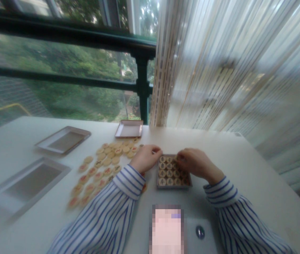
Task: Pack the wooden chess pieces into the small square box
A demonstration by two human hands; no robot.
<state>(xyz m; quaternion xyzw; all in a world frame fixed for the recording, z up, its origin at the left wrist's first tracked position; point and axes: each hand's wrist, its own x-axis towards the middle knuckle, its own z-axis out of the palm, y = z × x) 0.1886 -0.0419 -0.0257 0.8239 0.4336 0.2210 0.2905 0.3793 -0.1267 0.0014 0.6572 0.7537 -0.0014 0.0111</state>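
Observation:
A small square box (160,185) sits on the white table (245,183), filled with round wooden game discs (169,173) marked in dark characters. My left hand (146,157) rests at the box's far left corner, fingers curled and pinched at the rim. My right hand (194,161) lies over the box's far right corner, fingers closed on the discs there; what they grip is hidden. Both arms wear blue-striped white sleeves. Several loose discs (104,165) with red or dark marks lie spread to the left of the box.
Three shallow trays or lids lie on the table: one at far centre (129,129), one at far left (63,140), one large at near left (25,186). A pixelated rectangle (166,229) and a grey device (200,233) sit at the near edge. Railing, window and curtain stand behind.

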